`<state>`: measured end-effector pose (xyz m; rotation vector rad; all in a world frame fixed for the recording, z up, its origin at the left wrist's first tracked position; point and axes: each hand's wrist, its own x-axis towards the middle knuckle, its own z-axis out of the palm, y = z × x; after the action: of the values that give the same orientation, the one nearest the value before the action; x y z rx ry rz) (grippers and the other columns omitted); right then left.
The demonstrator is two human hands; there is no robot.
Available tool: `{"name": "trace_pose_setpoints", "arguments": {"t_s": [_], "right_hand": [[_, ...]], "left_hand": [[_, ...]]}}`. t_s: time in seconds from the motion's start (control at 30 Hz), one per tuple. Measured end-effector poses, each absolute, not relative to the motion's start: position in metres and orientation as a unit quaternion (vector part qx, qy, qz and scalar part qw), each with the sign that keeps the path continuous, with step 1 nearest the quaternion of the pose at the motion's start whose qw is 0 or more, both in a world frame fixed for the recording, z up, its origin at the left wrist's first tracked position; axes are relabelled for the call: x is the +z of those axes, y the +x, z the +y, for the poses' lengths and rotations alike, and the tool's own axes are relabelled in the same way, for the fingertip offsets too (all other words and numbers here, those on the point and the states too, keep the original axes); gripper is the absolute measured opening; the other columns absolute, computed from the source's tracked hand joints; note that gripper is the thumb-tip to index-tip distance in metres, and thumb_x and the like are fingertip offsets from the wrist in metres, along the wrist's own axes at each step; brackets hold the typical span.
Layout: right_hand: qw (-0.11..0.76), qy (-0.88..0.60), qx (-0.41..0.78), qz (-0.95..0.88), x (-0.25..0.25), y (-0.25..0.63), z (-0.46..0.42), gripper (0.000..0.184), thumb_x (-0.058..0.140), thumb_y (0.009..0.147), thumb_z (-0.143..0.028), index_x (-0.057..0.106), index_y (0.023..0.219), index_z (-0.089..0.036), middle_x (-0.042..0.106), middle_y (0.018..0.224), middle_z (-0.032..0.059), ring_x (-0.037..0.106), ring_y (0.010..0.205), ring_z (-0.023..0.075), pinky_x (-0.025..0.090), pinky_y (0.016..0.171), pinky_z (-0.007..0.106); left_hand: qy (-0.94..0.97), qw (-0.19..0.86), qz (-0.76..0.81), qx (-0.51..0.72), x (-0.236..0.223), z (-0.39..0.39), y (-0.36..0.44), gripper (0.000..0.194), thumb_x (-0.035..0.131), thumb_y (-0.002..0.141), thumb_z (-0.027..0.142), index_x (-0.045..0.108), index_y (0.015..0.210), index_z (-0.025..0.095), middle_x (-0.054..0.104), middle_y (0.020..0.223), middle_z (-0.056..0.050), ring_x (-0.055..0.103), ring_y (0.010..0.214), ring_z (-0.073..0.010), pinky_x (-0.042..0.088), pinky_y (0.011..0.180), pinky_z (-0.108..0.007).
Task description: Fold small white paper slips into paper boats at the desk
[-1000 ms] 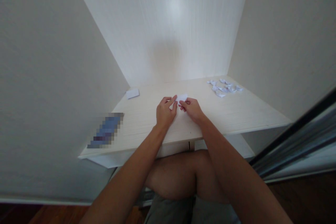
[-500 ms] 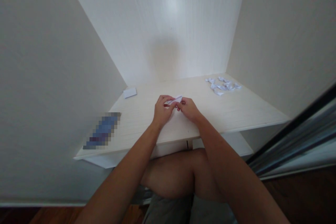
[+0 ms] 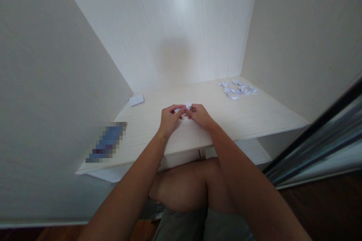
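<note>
A small piece of white paper is pinched between my two hands, just above the middle of the pale desk. My left hand grips its left side, with the thumb over the front. At the right side, the fingers of my right hand close on the paper near its edge. The fingers cover much of the sheet, so its full folded shape cannot be made out.
Several folded white paper pieces lie in a cluster at the back right of the desk. A stack of white paper sits at the back left. Nearer on the left is a pixelated blue item. Walls enclose the desk on both sides.
The paper has changed from a slanted, pointed outline to a smaller visible patch between my fingers. My hands have drawn slightly closer together; the whole view has shifted a little.
</note>
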<state>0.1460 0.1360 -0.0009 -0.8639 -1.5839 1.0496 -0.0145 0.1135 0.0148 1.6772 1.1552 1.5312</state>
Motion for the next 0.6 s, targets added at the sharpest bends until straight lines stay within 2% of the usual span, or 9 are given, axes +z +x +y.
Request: {"name": "trace_pose_setpoints", "arguments": {"t_s": [0.1,0.23,0.37,0.47,0.6], "right_hand": [[0.504,-0.356,0.435,-0.656,-0.0033,0.1457,0.1379,0.016,0.071,0.088,-0.028,0.070,0.077,-0.017,0.073,0.073,0.0031,0.063,0.063,0.0130,0.046,0.063,0.025],[0.504,-0.353,0.442,-0.652,-0.0052,0.1462,0.1387,0.013,0.072,0.087,-0.028,0.070,0.078,-0.018,0.072,0.072,0.0019,0.063,0.063,0.0131,0.046,0.063,0.025],[0.503,-0.345,0.462,-0.644,-0.0037,0.1469,0.1359,0.010,0.073,0.080,-0.021,0.064,0.075,-0.018,0.069,0.066,-0.0004,0.063,0.062,0.0137,0.047,0.061,0.025],[0.504,-0.334,0.483,-0.633,-0.0007,0.1469,0.1335,0.016,0.076,0.073,-0.016,0.060,0.076,-0.019,0.069,0.070,-0.0009,0.066,0.066,0.0141,0.051,0.065,0.025],[0.523,-0.334,0.493,-0.609,0.0004,0.1465,0.1350,0.018,0.075,0.078,-0.031,0.061,0.083,-0.020,0.070,0.079,-0.0004,0.067,0.075,0.0142,0.057,0.070,0.027]], "left_hand": [[0.630,0.299,0.438,0.567,0.0156,0.1113,-0.0142,0.033,0.086,0.076,0.044,0.084,0.097,0.018,0.076,0.071,-0.005,0.060,0.052,-0.0127,0.049,0.053,-0.026],[0.631,0.292,0.444,0.565,0.0158,0.1112,-0.0155,0.032,0.087,0.075,0.043,0.085,0.097,0.019,0.078,0.074,-0.005,0.061,0.053,-0.0130,0.050,0.054,-0.027],[0.630,0.275,0.451,0.569,0.0165,0.1116,-0.0160,0.029,0.087,0.074,0.040,0.084,0.095,0.019,0.078,0.076,-0.006,0.062,0.054,-0.0141,0.050,0.056,-0.028],[0.629,0.258,0.453,0.577,0.0177,0.1113,-0.0159,0.028,0.086,0.075,0.039,0.084,0.095,0.019,0.078,0.077,-0.005,0.063,0.057,-0.0146,0.050,0.059,-0.029],[0.631,0.235,0.450,0.587,0.0178,0.1117,-0.0149,0.030,0.089,0.071,0.036,0.080,0.094,0.019,0.078,0.088,-0.005,0.064,0.067,-0.0145,0.047,0.062,-0.026]]}}
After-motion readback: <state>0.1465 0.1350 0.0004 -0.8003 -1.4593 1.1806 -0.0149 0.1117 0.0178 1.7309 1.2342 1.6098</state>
